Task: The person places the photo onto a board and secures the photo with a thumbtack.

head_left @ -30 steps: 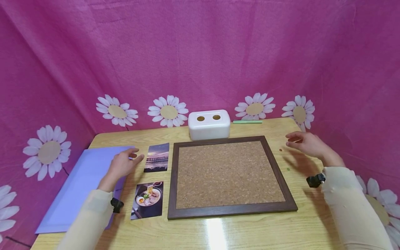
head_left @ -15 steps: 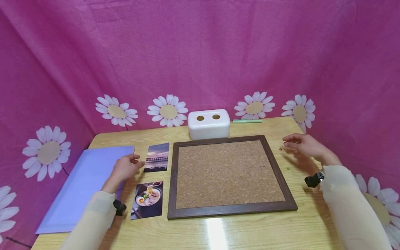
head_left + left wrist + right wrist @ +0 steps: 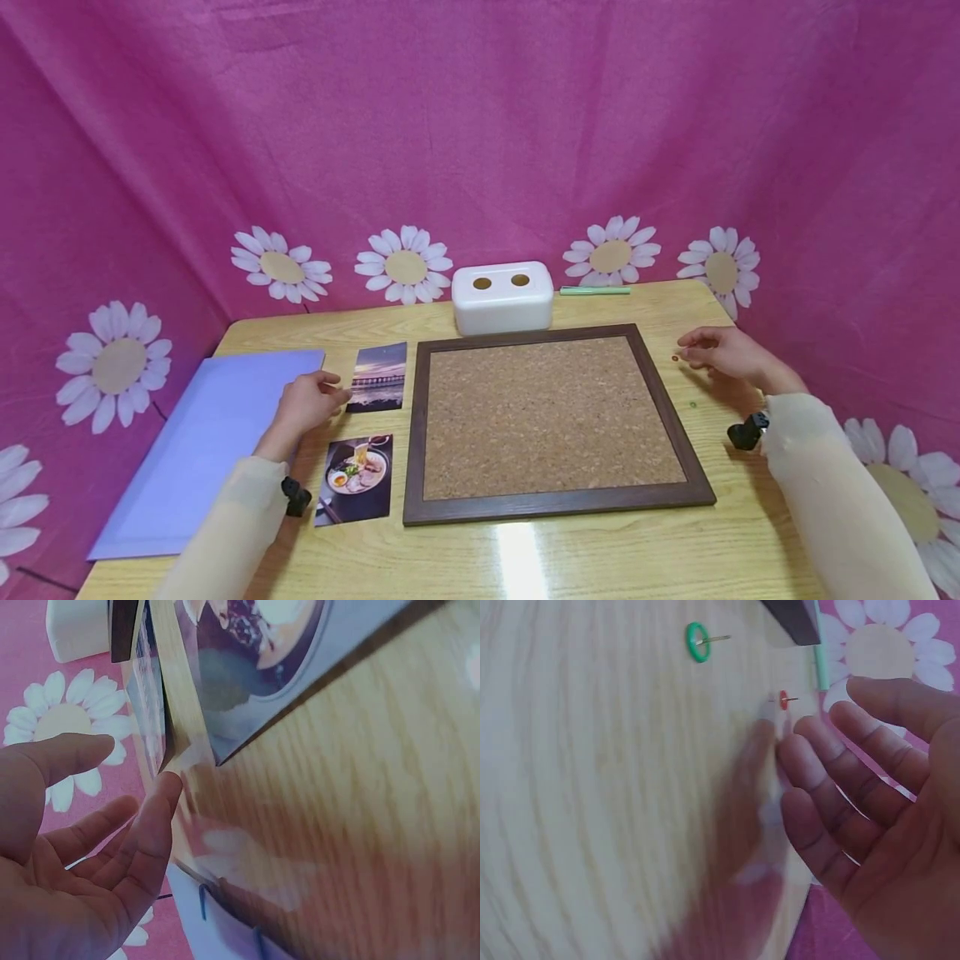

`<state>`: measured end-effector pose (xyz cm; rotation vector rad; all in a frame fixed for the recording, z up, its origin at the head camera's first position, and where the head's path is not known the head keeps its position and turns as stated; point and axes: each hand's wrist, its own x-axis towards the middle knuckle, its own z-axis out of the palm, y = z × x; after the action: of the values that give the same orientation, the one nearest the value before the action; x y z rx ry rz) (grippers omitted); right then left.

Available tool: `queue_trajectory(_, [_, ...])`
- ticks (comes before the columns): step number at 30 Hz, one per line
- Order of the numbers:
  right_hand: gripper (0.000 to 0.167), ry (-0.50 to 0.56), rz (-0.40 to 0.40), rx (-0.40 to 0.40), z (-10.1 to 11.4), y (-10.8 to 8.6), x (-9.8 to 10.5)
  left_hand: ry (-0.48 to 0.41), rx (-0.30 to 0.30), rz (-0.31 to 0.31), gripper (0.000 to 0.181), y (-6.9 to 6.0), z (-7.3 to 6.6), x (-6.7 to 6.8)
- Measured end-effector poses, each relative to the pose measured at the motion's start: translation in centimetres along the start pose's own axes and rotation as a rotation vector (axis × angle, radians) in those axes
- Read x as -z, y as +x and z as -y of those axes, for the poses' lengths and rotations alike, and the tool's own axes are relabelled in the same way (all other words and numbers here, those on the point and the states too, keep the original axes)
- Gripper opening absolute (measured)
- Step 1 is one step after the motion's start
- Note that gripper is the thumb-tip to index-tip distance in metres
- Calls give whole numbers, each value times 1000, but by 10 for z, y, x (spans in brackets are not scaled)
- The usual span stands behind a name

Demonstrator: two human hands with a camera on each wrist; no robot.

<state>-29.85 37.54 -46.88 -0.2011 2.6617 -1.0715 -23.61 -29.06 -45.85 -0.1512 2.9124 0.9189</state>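
Observation:
In the head view my left hand (image 3: 307, 404) is by the left edge of the pier photo (image 3: 377, 379), fingers loosely bent, nothing held. The left wrist view shows that hand (image 3: 97, 862) with thumb and fingers apart beside the photo (image 3: 148, 697). My right hand (image 3: 727, 354) hovers by a small red pin (image 3: 675, 358); a green pin (image 3: 693, 404) lies nearer me. Seen from the right wrist, the empty hand (image 3: 877, 802) has its fingers spread near the red pin (image 3: 784, 700), and the green pin (image 3: 698, 642) lies farther off.
A framed cork board (image 3: 555, 417) lies in the middle. Left of it is a ramen photo (image 3: 356, 479), and a lilac folder (image 3: 202, 450) lies at the far left. Behind stand a white box with two holes (image 3: 502, 312) and, lying flat, a green pen (image 3: 595, 291).
My left hand has moved a little right and nearer me, up to the pier photo. My right hand has shifted slightly left and lower, closer to the red pin.

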Motion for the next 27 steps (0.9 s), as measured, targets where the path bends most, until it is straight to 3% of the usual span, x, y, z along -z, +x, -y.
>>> queue_trajectory(12, [23, -83, -32, -22, -4, 8, -8, 1, 104, -15, 55, 1, -7, -3])
queue_trajectory(27, [18, -174, -87, -17, -2, 11, -13, 60, 71, -36, 62, 6, -10, -12])
